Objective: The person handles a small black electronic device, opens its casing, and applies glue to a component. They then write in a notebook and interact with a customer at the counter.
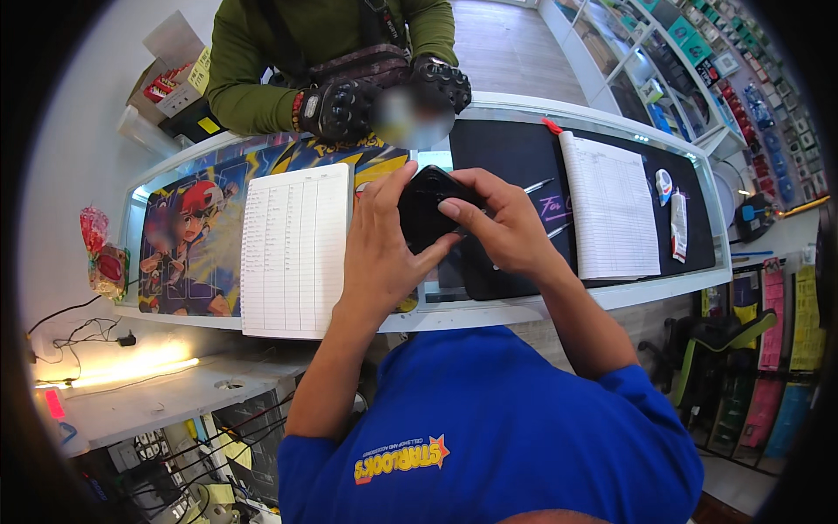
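Above the middle of the glass counter I hold a dark smartphone point(422, 217) between both hands, its camera lenses showing near the top. My left hand point(377, 240) grips its left side and lower edge, with the fingers closed around it. On the other side, my right hand point(506, 220) wraps the upper right edge, and its thumb rests on the phone's dark surface. A ruled notebook page with handwriting point(292, 253) lies just left of my left hand. Pens point(539, 185) lie on the black mat beside my right hand.
Across the glass counter point(524, 313) stands a person in a green sweater with black gloves point(336, 109). An open notebook point(611, 205), a correction tape point(663, 186) and a white tube-like pack point(678, 227) lie at right. A colourful cartoon mat point(188, 288) covers the left side.
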A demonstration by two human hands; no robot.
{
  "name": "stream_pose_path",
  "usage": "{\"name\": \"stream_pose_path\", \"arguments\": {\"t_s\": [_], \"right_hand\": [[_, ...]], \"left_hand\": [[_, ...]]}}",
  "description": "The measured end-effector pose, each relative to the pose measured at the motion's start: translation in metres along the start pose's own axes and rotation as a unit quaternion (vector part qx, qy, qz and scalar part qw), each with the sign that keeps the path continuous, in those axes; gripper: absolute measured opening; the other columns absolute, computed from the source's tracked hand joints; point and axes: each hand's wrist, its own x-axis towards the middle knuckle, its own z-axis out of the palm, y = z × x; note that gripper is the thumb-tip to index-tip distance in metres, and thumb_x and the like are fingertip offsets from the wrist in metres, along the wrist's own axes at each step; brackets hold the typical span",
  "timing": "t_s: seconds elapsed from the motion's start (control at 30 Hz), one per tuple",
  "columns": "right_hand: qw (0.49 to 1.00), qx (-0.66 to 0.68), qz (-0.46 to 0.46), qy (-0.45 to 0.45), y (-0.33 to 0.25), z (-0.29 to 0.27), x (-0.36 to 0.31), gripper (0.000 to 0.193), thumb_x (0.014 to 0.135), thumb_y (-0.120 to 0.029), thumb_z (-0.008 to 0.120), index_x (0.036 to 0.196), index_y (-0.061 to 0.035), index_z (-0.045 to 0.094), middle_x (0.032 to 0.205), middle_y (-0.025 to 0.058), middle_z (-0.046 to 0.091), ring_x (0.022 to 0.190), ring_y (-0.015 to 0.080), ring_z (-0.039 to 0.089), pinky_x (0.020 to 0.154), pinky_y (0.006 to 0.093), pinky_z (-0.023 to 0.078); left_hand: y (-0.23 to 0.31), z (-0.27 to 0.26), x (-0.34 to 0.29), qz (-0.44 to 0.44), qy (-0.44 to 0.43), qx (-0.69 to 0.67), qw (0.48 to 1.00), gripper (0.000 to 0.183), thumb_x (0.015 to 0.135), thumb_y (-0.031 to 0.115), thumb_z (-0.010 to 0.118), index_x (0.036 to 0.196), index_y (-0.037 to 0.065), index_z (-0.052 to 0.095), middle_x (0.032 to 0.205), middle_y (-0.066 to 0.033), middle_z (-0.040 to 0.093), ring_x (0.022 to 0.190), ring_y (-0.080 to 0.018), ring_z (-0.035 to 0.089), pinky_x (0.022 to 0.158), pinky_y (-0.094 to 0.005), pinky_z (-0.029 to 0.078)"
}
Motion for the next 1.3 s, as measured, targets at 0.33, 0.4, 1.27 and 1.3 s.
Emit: {"name": "stream_pose_path", "arguments": {"t_s": [0.33,0.4,1.27,1.3], "right_hand": [[0.993,0.029,-0.066,0.091,0.002,0.0,-0.013,0.03,0.097,-0.009,0.073,0.125,-0.001,0.066,0.108,0.0085,0.071,0.096,0.0138,0.068,0.088,0.0296,0.054],[0.99,-0.046,-0.099,0.09,-0.008,-0.012,-0.013,0.029,0.094,-0.006,0.074,0.122,-0.0014,0.067,0.106,0.008,0.07,0.096,0.0144,0.068,0.087,0.0299,0.054],[0.969,-0.224,-0.063,0.078,0.008,-0.035,-0.013,0.022,0.089,-0.005,0.079,0.108,-0.0028,0.069,0.101,0.01,0.074,0.09,0.0239,0.074,0.079,0.0321,0.057],[0.971,-0.215,-0.06,0.083,0.011,-0.035,-0.015,0.022,0.089,-0.005,0.079,0.108,-0.0029,0.069,0.102,0.0098,0.075,0.09,0.0228,0.074,0.08,0.0316,0.058]], "left_hand": [[-0.001,0.01,0.005,0.063,-0.003,-0.002,0.998,0.091,0.071,0.025,0.094,0.147,0.015,0.045,0.116,-0.0101,0.063,0.106,-0.0295,0.063,0.091,-0.0436,0.046],[0.001,0.011,0.003,0.067,-0.009,0.001,0.998,0.088,0.071,0.025,0.094,0.145,0.015,0.046,0.116,-0.0091,0.064,0.105,-0.0289,0.063,0.088,-0.0431,0.045],[0.007,-0.006,0.052,-0.024,-0.333,0.036,0.942,0.029,0.096,0.021,0.071,0.121,0.008,0.066,0.095,-0.0138,0.072,0.082,-0.0364,0.07,0.069,-0.0441,0.052],[0.005,-0.004,0.052,-0.011,-0.329,0.038,0.944,0.029,0.096,0.021,0.071,0.121,0.009,0.066,0.095,-0.0131,0.072,0.082,-0.0355,0.07,0.07,-0.0441,0.051]]}}
